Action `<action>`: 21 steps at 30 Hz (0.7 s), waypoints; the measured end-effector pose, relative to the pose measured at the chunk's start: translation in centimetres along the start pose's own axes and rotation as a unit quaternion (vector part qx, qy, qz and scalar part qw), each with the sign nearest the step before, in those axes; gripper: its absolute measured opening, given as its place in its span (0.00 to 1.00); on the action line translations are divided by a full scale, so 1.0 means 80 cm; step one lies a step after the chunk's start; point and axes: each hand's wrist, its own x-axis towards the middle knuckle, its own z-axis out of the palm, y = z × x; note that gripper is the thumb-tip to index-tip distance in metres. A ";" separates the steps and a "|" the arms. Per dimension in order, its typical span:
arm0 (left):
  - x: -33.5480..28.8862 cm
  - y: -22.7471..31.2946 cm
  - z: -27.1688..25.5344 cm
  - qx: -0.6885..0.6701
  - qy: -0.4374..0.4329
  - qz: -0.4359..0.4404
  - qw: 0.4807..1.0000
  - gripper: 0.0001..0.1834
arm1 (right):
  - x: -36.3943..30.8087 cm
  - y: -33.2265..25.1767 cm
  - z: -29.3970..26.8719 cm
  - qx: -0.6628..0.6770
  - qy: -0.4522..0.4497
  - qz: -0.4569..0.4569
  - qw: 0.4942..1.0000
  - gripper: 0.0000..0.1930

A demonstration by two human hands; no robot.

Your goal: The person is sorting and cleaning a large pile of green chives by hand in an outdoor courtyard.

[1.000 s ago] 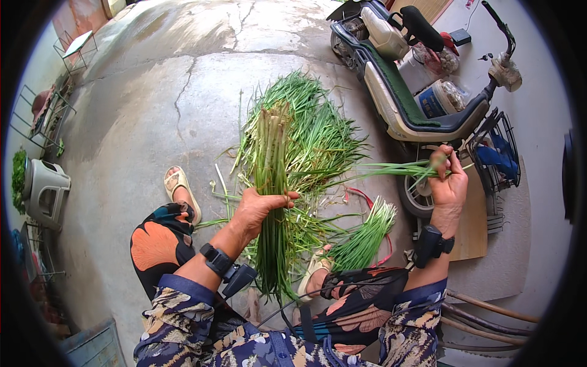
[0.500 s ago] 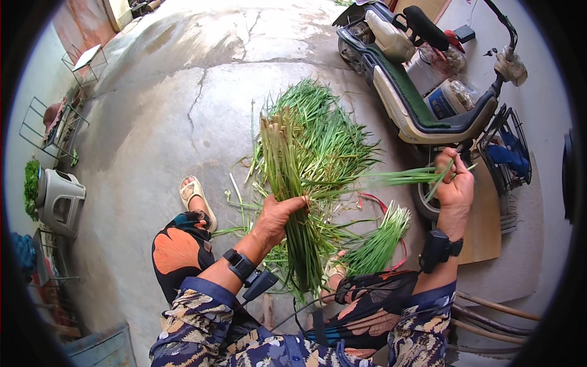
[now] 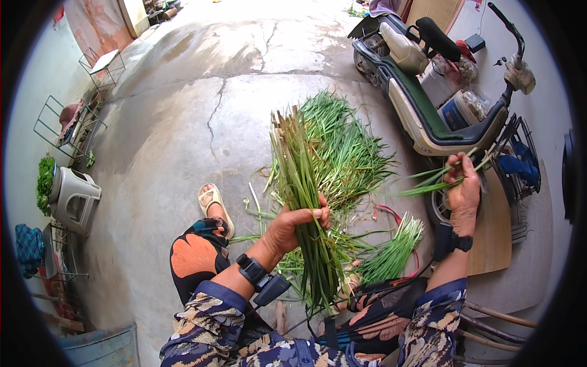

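Observation:
My left hand (image 3: 299,223) is wrapped round a thick bundle of chives (image 3: 296,165); its brownish stem ends point up and away, its dark green leaves hang toward my lap. Out to the right, my right hand (image 3: 463,186) pinches a few loose chives (image 3: 428,181), their pale ends poking past the fingers and their green leaves trailing left. Behind the bundle a large heap of chives (image 3: 348,147) is spread on the floor. A smaller, neater bunch of chives (image 3: 394,248) with white ends lies by my right foot, next to a red strap (image 3: 389,212).
An electric scooter (image 3: 416,110) stands at the right, with buckets (image 3: 458,110) beside it. Cardboard (image 3: 492,226) leans below. On the left are a grey plastic stool (image 3: 76,199) and metal racks (image 3: 70,125). Cracked concrete floor (image 3: 165,134) stretches ahead.
The chives in my right hand have come away from the bundle, and that hand is slightly farther right. The view has shifted left, and my left hand still grips the bundle.

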 end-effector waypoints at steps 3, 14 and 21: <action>0.006 -0.007 -0.002 0.031 0.043 -0.012 0.999 0.17 | -0.044 0.020 0.091 -0.255 -0.130 -0.043 0.957 0.12; 0.008 -0.016 0.003 0.140 0.111 0.026 0.984 0.16 | -0.107 0.128 0.202 -0.335 -0.257 -0.033 0.906 0.11; 0.002 0.000 -0.002 0.058 0.130 0.021 0.990 0.13 | -0.076 0.121 0.180 -0.410 -0.176 -0.191 0.874 0.04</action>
